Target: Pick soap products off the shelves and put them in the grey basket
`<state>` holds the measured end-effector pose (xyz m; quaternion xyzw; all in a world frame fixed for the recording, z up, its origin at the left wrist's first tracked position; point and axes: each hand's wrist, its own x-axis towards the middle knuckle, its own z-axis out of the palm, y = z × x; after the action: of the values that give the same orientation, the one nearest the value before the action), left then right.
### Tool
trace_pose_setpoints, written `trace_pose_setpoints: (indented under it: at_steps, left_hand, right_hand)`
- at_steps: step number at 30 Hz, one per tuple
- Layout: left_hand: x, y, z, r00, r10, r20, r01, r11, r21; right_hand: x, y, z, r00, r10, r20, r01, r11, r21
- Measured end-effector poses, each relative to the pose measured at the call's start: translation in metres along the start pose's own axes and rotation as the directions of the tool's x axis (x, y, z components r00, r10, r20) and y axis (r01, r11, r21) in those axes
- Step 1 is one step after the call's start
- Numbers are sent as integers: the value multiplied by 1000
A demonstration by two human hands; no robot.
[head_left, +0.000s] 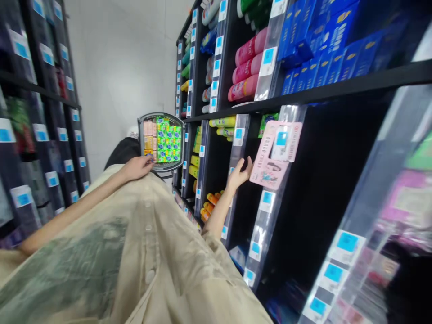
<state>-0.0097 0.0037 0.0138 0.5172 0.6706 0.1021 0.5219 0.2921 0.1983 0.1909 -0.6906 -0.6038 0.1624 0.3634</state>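
My right hand (239, 174) reaches toward the shelving on the right. It is open and empty, thumb and fingers apart, beside a pink card (276, 153) fixed to a shelf's front edge. My left hand (137, 168) lies in front of my beige shirt at the near left corner of a dark shopping basket (165, 168). Its fingers are loosely stretched out over the corner; whether they touch the rim I cannot tell. Inside the basket are several green packs (168, 139), with a column of pink and orange packs (149, 130) along the left side.
Black shelving with blue-and-white price labels (269, 56) runs along the right. It holds blue boxes (337, 45), pink bottles (249, 65), yellow items (222, 122) and orange items (209, 204). More shelving (40, 99) stands on the left, with a pale floor (121, 58) between.
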Motion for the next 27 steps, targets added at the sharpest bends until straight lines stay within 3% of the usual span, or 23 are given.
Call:
trace_pose_setpoints:
  at_steps: [4, 7, 9, 14, 18, 24, 27]
  left_hand:
    - [5, -33, 12, 969, -178, 170, 149, 974, 171]
    - [3, -64, 21, 938, -275, 209, 226, 946, 232]
    - [1, -82, 25, 926, -310, 216, 257, 935, 243]
    - [0, -106, 27, 912, -342, 228, 284, 925, 251]
    - [-4, -117, 25, 877, -392, 277, 310, 903, 299]
    - [-13, -148, 8, 834, -444, 326, 339, 881, 331]
    - [-11, -164, -4, 835, -435, 336, 333, 887, 319]
  right_hand:
    - [-92, 24, 12, 994, -96, -60, 95, 995, -16]
    - [-147, 37, 29, 993, -63, 100, 57, 996, 68]
    - [-169, 46, 43, 966, -18, 259, -14, 993, 118]
    - [-198, 67, 79, 822, 71, 565, -171, 977, 125]
    - [-219, 84, 119, 696, 184, 694, -331, 940, 83]
    - [-257, 115, 199, 518, 520, 680, -648, 757, -86]
    - [-273, 129, 227, 487, 599, 636, -698, 705, -130]
